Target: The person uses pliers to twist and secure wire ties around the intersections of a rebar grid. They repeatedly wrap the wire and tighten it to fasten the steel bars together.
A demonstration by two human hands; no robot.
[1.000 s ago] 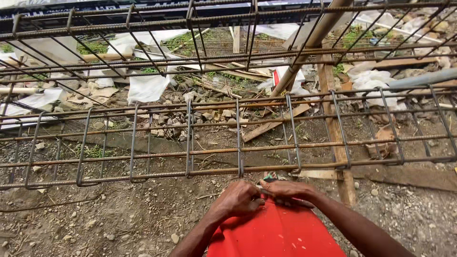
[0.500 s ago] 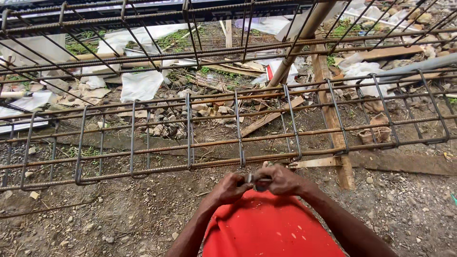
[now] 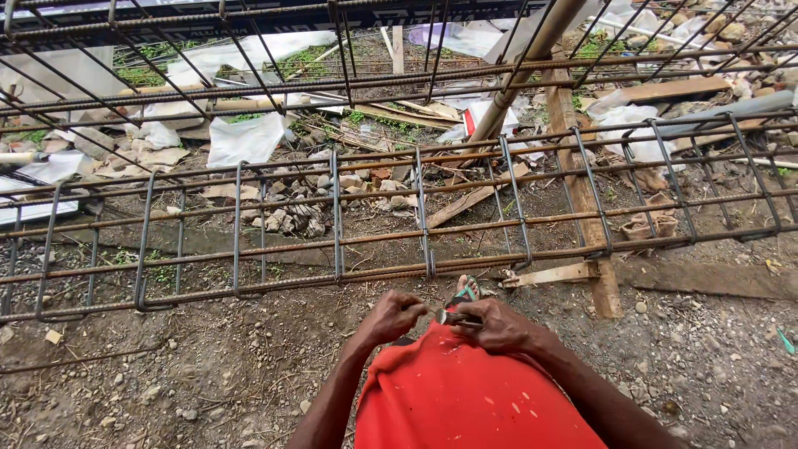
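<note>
Both my hands meet over my red-clad knee [image 3: 465,391], just below a long cage of rusty steel bars [image 3: 374,241]. My right hand [image 3: 490,323] is closed on a small dark metal tool [image 3: 453,317] whose tip points left. My left hand [image 3: 395,316] has its fingers pinched together at the tool's tip; what it pinches is too small to make out. The cage's nearest bar runs about a hand's width beyond my knuckles. My foot in a green sandal [image 3: 466,288] shows under the bar.
A second bar cage [image 3: 249,91] lies higher, behind the first. A wooden plank [image 3: 594,241] and a slanted pipe [image 3: 524,75] stand at the right. White torn sheets [image 3: 245,137], stones and wood scraps litter the dirt behind. Gravel ground lies at both sides.
My hands have dropped slightly away from the cage's lower bar and drawn a little apart. The view has tilted, so the cage sits higher in the picture.
</note>
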